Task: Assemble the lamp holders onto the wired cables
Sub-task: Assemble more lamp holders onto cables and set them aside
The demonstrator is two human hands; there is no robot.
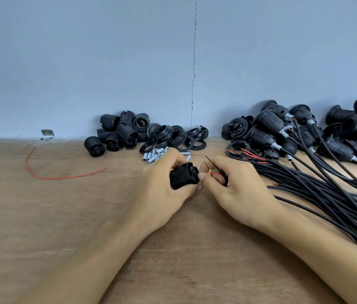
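Note:
My left hand (pixel 162 189) grips a black threaded lamp holder (pixel 183 175) lying on its side, its terminal end turned to the right. My right hand (pixel 236 189) pinches a cable end just beside it, with a short red wire (pixel 213 173) reaching toward the holder's end and a thin black wire (pixel 210 161) sticking up to the left. A thick bundle of black cables (pixel 318 189) runs from my right hand off to the right across the wooden table (pixel 63 216).
Loose black lamp holders (pixel 116 132) and rings (pixel 179 137) are piled at the wall behind my hands, with small metal tubes (pixel 155 154) in front. Assembled holders on cables (pixel 294 132) fill the back right. A stray red wire (pixel 48 174) lies left.

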